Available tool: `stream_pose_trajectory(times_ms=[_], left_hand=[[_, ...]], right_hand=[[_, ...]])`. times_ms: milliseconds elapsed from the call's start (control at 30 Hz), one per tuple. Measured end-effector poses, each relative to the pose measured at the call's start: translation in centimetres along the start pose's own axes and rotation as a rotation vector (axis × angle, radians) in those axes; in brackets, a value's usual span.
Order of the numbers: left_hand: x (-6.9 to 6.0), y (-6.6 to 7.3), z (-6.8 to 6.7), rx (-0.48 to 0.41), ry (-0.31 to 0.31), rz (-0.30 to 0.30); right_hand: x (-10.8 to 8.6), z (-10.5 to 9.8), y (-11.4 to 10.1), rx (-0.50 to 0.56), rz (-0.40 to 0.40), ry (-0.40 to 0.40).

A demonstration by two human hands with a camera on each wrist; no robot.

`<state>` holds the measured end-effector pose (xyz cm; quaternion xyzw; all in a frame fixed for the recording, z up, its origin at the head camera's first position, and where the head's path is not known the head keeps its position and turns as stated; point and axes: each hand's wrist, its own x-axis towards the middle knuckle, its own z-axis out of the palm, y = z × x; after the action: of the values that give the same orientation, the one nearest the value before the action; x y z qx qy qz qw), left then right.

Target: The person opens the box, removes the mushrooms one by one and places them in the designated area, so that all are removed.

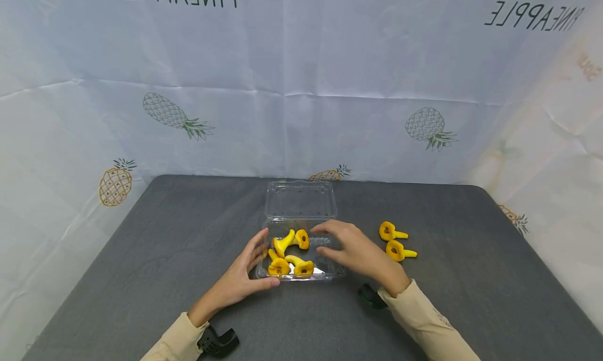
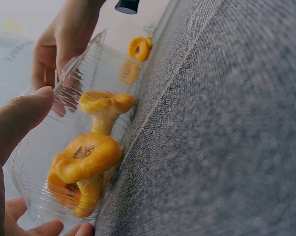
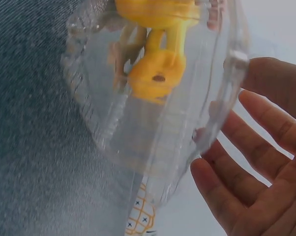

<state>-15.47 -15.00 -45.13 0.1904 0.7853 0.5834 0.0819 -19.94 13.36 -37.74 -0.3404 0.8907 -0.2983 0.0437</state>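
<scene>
A clear plastic clamshell box (image 1: 332, 271) stands on the table with its lid (image 1: 300, 200) tipped back at the far side. Several yellow chanterelle mushrooms (image 1: 303, 268) lie in its left and middle part. My left hand (image 1: 242, 274) grips the box at its near left corner, thumb on the near edge and fingers along the left wall. Over the right part of the box hovers my right hand (image 1: 353, 251), its fingers spread, loosely bent and holding nothing. In the right wrist view those fingers (image 3: 229, 182) are close to the box's rim; contact is hard to tell.
Two more chanterelle mushrooms (image 1: 395, 250) lie on the grey table (image 1: 471, 298), right of the box. A white curtain (image 1: 353, 52) with pineapple prints hangs behind the table. Each wrist wears a black band (image 1: 218, 342).
</scene>
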Motion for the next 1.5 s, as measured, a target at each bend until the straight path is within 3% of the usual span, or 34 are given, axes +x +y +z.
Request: stream_pose_trajectory(times_ms=[567, 867, 1500], left_hand=[[-0.1, -0.1, -0.1, -0.014, -0.009, 0.016], [-0.1, -0.2, -0.1, -0.007, -0.015, 0.029], [-0.2, -0.1, -0.1, -0.031, -0.018, 0.034]], right_hand=[[2.0, 1.5, -1.6, -0.087, -0.016, -0.070], [3.0, 2.3, -1.9, -0.057, -0.054, -0.099], [4.4, 4.2, -2.1, -0.093, -0.123, -0.062]])
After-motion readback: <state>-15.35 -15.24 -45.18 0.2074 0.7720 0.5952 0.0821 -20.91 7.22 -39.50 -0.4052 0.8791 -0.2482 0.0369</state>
